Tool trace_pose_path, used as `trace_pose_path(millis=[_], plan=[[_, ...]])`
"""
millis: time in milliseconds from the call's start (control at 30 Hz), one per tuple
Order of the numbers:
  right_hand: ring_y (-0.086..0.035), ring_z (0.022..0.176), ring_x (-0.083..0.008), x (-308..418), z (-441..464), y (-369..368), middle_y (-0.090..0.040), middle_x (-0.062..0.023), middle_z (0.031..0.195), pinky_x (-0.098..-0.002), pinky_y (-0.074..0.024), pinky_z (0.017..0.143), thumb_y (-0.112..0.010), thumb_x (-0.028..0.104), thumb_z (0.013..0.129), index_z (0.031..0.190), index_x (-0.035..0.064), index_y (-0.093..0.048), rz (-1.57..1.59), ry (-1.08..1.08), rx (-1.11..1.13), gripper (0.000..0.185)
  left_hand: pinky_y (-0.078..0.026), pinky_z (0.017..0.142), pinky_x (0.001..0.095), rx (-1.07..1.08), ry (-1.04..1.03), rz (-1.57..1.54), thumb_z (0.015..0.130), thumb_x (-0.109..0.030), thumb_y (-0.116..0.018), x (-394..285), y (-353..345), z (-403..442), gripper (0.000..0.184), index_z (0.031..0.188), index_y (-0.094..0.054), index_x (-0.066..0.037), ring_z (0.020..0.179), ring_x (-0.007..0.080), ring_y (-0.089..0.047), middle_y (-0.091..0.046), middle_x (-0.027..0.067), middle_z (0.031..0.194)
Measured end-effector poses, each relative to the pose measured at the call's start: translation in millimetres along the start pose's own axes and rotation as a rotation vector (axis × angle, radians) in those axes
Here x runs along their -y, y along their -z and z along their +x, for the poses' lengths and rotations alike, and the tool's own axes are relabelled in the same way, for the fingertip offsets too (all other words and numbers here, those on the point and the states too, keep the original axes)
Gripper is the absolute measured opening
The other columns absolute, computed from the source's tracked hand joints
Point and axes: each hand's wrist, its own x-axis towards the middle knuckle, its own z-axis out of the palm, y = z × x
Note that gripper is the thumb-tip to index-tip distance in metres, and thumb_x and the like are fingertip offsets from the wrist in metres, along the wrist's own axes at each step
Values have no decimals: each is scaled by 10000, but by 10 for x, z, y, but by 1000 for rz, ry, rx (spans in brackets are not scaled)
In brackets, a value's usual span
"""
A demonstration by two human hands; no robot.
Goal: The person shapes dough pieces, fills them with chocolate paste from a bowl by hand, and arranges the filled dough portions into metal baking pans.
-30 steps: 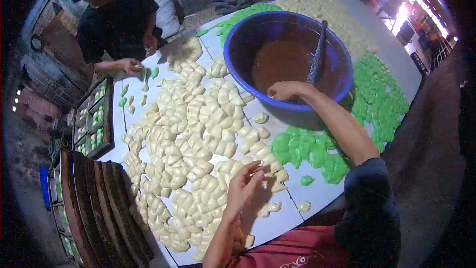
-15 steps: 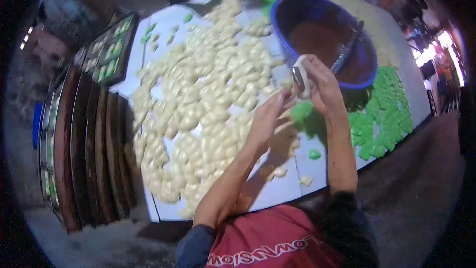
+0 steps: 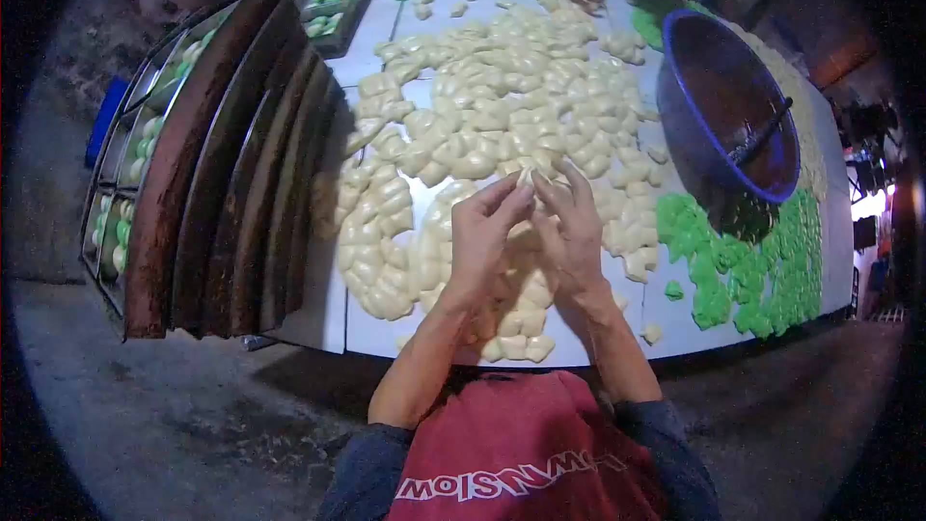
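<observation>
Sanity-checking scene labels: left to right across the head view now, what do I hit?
Stacked trays → left hand → right hand → blue tub. Dough left out: overlaps.

I count two hands, my left hand (image 3: 484,236) and right hand (image 3: 576,241); one dough piece (image 3: 525,176) at my fingertips; one blue tub (image 3: 691,106), one utensil (image 3: 761,133) inside; one lone green piece (image 3: 673,290).

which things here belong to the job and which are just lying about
Likely the job: dough piece between left hand and right hand, cream pieces, green pieces, blue tub, stacked trays.

Apparently lying about: blue object, far left; reddish object, far right.
</observation>
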Motion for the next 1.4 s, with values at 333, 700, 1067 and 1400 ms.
trace_pose_path(millis=[333, 700, 1067, 1400], plan=[[-575, 967, -138, 446, 152, -282, -611, -58, 1150, -271, -479, 792, -669, 101, 861, 1238, 23, -618, 582, -417, 311, 389, -517, 663, 239, 17, 195, 111, 866, -325, -717, -591, 579, -4, 328, 1063, -703, -64, 739, 70, -602, -652, -13, 848], [-549, 966, -175, 441, 52, -701, -530, -116, 1199, -299, -473, 800, -732, 25, 788, 1141, 80, -582, 437, 102, 59, 388, -587, 757, 291, 264, -48, 83, 892, -34, -628, -748, 900, -149, 273, 1161, -650, 5, 835, 152, -673, -687, 80, 983], [-571, 659, -133, 437, 34, -1042, -599, -72, 721, -266, -460, 596, -649, 126, 901, 770, -4, -608, 309, 154, -199, 189, -525, 867, 298, 282, -211, 506, 878, -107, -680, -861, 975, -366, 375, 1218, -603, 31, 1046, 146, -617, -635, 87, 1195], [-652, 909, -285, 1255, 469, -1112, -658, -141, 1052, -351, -534, 765, -797, 17, 708, 1086, 78, -668, -85, 629, 269, 404, -540, 686, 275, -66, -219, 205, 1007, -316, -481, -1215, 1482, -277, 407, 1250, -585, -6, 830, 113, -632, -684, 65, 1026]])
